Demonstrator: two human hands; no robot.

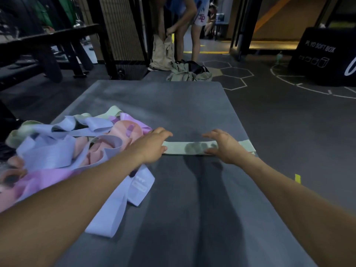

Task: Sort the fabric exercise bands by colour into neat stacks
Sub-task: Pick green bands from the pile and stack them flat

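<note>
A pale green fabric band (192,148) lies flat and stretched crosswise on the grey mat (173,105). My left hand (154,145) rests on its left end with the fingers bent over it. My right hand (221,146) presses on the band toward its right end, fingers spread and fairly straight; the band's tip shows beyond the wrist. A jumbled heap of bands (67,147) in lilac, pink, peach and pale green lies left of my left arm. One lilac band (119,201) trails out of it toward me.
Beyond the mat's far edge another person (185,26) bends over a beige bag (163,53) and a pile of clothes (188,72). A black rack (48,47) stands at the far left, a black plyo box (325,54) at the far right.
</note>
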